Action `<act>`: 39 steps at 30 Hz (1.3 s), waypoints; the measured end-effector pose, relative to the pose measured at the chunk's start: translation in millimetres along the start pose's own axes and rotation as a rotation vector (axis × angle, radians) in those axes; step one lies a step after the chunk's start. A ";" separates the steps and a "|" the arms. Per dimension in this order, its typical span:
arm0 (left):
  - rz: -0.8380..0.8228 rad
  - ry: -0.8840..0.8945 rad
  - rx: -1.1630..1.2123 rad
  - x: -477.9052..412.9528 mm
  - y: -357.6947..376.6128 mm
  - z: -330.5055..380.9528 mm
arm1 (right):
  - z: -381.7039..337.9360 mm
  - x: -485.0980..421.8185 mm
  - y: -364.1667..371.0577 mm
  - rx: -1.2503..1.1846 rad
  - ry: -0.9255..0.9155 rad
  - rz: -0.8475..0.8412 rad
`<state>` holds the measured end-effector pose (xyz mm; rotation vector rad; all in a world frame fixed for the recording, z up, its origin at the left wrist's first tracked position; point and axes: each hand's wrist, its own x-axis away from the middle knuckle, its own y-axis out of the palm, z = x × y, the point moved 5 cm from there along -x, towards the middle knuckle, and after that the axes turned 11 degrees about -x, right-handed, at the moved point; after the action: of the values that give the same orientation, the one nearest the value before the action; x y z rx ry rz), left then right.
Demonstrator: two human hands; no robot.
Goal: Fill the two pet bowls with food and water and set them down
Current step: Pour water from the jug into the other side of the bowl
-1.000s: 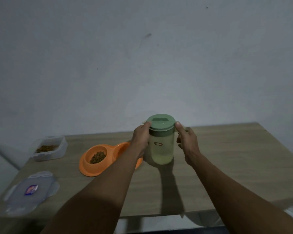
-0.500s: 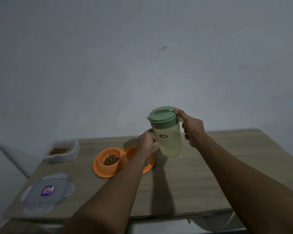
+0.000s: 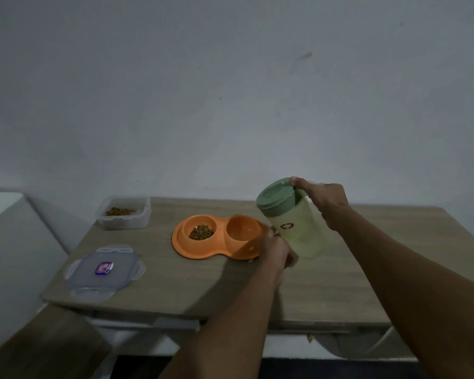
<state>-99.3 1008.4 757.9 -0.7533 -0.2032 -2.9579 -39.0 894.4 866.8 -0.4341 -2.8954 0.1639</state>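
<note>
My right hand (image 3: 324,201) grips the handle of the pale green translucent plastic pitcher (image 3: 298,233), thumb on its lid, pitcher tilted leftward above the wooden table (image 3: 340,283); my left hand (image 3: 276,250) sits at its base, beside the orange double pet bowl (image 3: 219,251); whether that hand grasps anything I cannot tell.

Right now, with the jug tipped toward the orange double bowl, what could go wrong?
1. The water jug, held tilted in the right hand, has its mouth beside the empty compartment, not clearly over it, so water may hit the table.
2. The kibble compartment adjoins the empty one, so an overshoot could soak the food.
3. The left hand sits at the right end of the orange double bowl and might nudge it mid-pour.
</note>
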 end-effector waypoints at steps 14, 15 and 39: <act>-0.049 -0.064 -0.078 9.0 -12.1 -3.0 | -5.2 3.9 28.2 0.331 -0.044 0.032; -0.045 -0.067 -0.084 8.6 -12.7 -3.1 | -5.6 3.4 29.9 0.342 -0.048 0.028; -0.030 -0.283 -0.019 12.7 -6.8 4.2 | -26.4 1.0 47.3 0.544 -0.146 -0.041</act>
<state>-109.2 1015.2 766.9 -1.1802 -0.2061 -2.8726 -21.0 941.8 886.0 -0.2695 -2.8240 0.9794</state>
